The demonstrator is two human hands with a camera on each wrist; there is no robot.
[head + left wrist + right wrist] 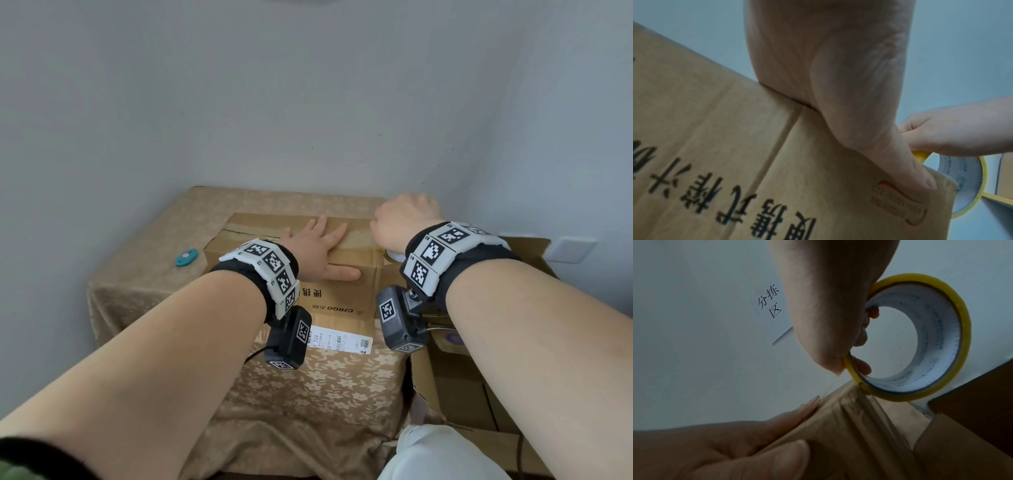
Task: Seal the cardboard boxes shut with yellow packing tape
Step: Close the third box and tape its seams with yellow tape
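A brown cardboard box with black printed characters lies on the table. My left hand presses flat on its closed top, fingers spread, and the thumb lies straight down the front face. My right hand is at the box's right end and grips the yellow tape roll, with fingers inside its white core. A stretch of tape runs from the roll onto the box top. In the head view the roll is almost hidden behind my right wrist.
The table wears a beige floral cloth and stands in a wall corner. A small teal object lies on it to the left. An open cardboard box stands lower right. A white wall plate is on the right wall.
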